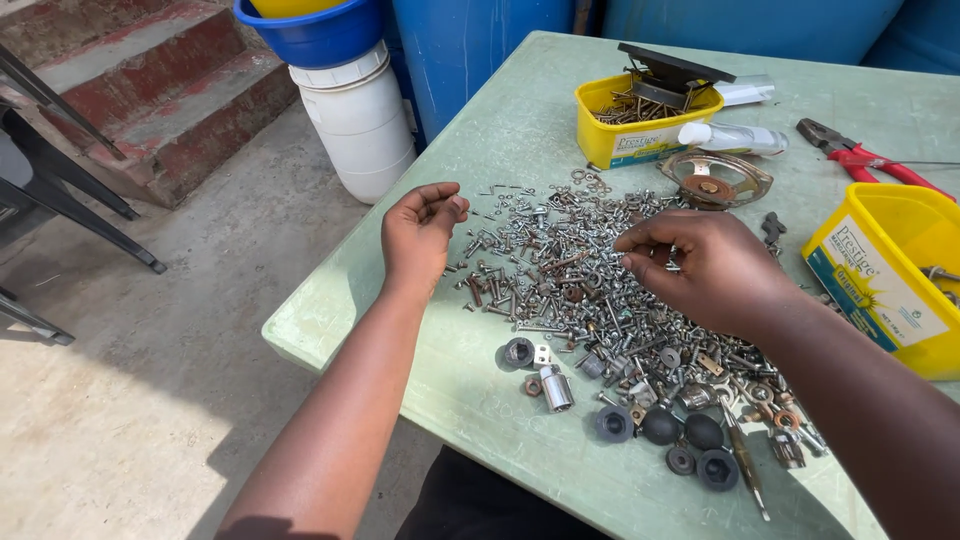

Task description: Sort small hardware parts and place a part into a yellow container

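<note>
Near edge: dark rubber knobs point(683, 432) and a small metal cylinder point(556, 388) lie closest to you on the green table point(500, 130).
Your left hand point(420, 232): your forearm runs up from the bottom of the view; the hand hangs at the left rim of the heap, palm turned towards you, fingers curled in with the tips drawn together. Whether they pinch anything I cannot tell.
Your right hand point(705, 265): it reaches in from the right, knuckles up, over the middle of the heap, thumb and forefinger narrowed to a pinch on a small piece too tiny to name.
Heap: the pile of screws and bolts point(570, 270) spreads between and beneath both hands.
Right: a yellow tub point(885, 275).
Far: a second yellow tub of screws point(640, 125), red-handled pliers point(865, 160).
</note>
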